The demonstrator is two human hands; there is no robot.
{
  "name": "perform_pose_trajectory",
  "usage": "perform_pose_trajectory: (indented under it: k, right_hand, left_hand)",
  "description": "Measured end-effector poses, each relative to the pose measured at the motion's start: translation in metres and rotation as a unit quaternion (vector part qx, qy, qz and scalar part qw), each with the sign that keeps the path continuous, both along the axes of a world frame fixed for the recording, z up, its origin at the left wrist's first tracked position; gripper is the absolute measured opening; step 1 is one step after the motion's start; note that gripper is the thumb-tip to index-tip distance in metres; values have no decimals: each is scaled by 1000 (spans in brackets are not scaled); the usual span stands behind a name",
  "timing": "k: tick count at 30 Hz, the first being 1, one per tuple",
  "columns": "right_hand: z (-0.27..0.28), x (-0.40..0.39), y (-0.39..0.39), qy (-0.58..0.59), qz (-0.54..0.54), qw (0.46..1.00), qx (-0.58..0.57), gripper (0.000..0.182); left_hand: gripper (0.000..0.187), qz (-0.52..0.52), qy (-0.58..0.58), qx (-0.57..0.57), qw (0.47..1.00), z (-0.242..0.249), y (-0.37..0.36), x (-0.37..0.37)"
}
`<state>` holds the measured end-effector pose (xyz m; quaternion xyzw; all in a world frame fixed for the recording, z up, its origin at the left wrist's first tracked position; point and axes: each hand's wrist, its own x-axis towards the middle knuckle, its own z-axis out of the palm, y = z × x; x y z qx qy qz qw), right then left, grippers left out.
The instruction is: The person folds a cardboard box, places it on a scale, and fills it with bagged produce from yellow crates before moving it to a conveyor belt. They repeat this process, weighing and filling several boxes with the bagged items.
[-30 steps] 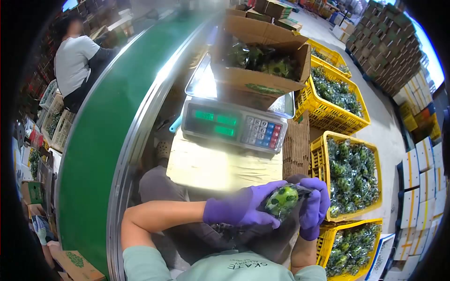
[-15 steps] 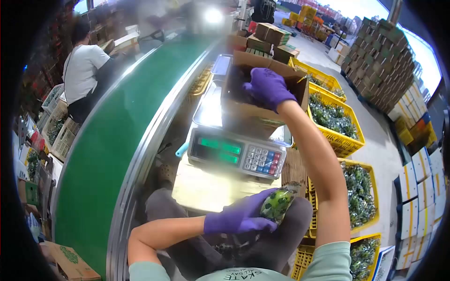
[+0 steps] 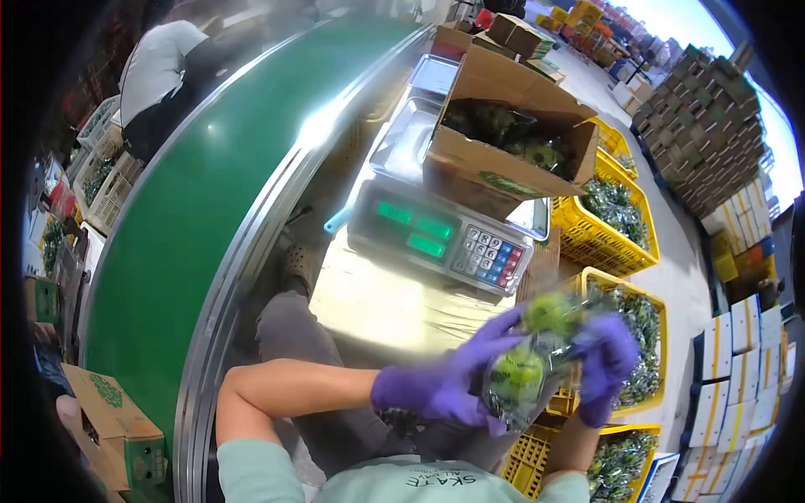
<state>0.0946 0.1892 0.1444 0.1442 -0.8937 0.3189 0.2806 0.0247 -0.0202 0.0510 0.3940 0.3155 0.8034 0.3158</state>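
Note:
My left hand [image 3: 457, 373], in a purple glove, is closed around a green fruit in clear, dark-printed plastic [image 3: 516, 377] above my lap. A second bagged green fruit [image 3: 551, 314] is just above it, between my hands, blurred. My right hand [image 3: 607, 365], also gloved in purple, is smeared by motion; its fingers curl at the clear plastic beside the fruits. Beyond them stands a digital scale [image 3: 444, 235] with green lit digits. An open cardboard box [image 3: 495, 180] on its tray holds several bagged fruits.
A green conveyor belt [image 3: 193, 243] runs along the left, with a person in a white shirt [image 3: 159, 67] beyond it. Yellow crates [image 3: 591, 239] of bagged produce line my right. Stacked white boxes [image 3: 729, 377] stand farther right. Another open carton [image 3: 113, 419] is at lower left.
My right hand has come out of the cardboard box, down to the fruits by my left hand. A second green fruit now shows there. The view has shifted; the person in white leans forward.

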Motion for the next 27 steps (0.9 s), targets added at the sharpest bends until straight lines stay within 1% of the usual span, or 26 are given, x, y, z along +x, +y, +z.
perform_pose_trajectory:
  k: [2,3,4,5,6,7,8,9,10,11,12,13,14,15,16,17,18,19,20,21,22,23,24,25,26,27]
  right_hand:
    - [-50,17,-16,-10,-28,989,-143,11]
    - [-60,22,-27,-57,-59,970,-228,13]
    - [-69,29,-33,-104,-90,940,-311,14]
    - [-90,39,-20,-126,-84,933,-326,14]
    - [-87,40,-26,-124,-86,933,-328,14]
    - [-83,39,-37,-117,-77,910,-390,17]
    - [-81,39,-43,-110,-67,884,-450,22]
    - [-83,38,-37,-153,-7,874,-462,59]
    - [-87,39,-40,-153,-7,873,-463,59]
    - [-90,38,-46,-141,-38,832,-536,73]
    - [-87,34,-53,-128,-69,784,-604,89]
    - [-90,31,-55,-139,-61,774,-615,100]
    - [-93,28,-57,-151,-54,763,-626,114]
    - [-97,29,-66,-133,-29,802,-581,116]
    - [-103,31,-72,-112,-5,837,-535,118]
    - [-110,35,-74,-128,-1,783,-608,120]
    - [-112,39,-74,-172,12,751,-637,107]
    - [-117,41,-74,-181,52,684,-704,93]
    - [-119,44,-73,-169,77,636,-749,86]
    - [-121,46,-73,-148,119,580,-792,79]
    - [-123,48,-71,-125,160,525,-827,72]
    - [-124,50,-68,-110,189,484,-847,65]
    - [-127,52,-64,-96,204,452,-863,59]
    - [-125,57,-55,-112,205,437,-869,56]
    - [-124,63,-46,-128,206,421,-874,53]
    - [-125,64,-43,-102,197,417,-881,53]
  left_hand:
    - [98,41,129,-73,988,-7,1,7]
    - [94,-33,8,-98,995,-12,2,12]
    - [94,-35,9,-99,994,-13,2,10]
    - [93,-23,70,-137,988,-12,3,6]
    - [92,-10,133,-172,976,-11,3,1]
    - [90,-16,133,-221,966,-1,0,0]
    - [90,-18,135,-222,966,-2,2,0]
    - [89,13,127,-213,969,-2,4,0]
    - [88,45,120,-203,971,-2,5,1]
    - [83,64,112,-222,967,-2,3,1]
    - [83,64,111,-221,967,3,2,0]
    - [82,87,197,-280,936,10,1,-2]
    - [80,109,280,-335,893,13,0,-3]
    - [78,157,344,-291,879,4,0,-3]
    - [78,152,346,-289,880,1,-1,-2]
    - [80,181,378,-292,860,-2,-2,-1]
    - [82,203,412,-289,840,-3,-2,-2]
    - [82,233,455,-284,811,1,-3,-4]
    - [83,237,471,-311,791,6,-3,0]
    - [85,224,487,-299,790,10,0,1]
    - [89,201,475,-293,805,14,2,2]
    - [90,162,464,-295,819,26,7,1]
    - [78,180,459,-261,830,34,14,5]
    - [78,123,414,-307,848,32,13,6]
    - [86,136,425,-310,840,25,13,9]
    - [91,129,445,-310,830,11,13,10]
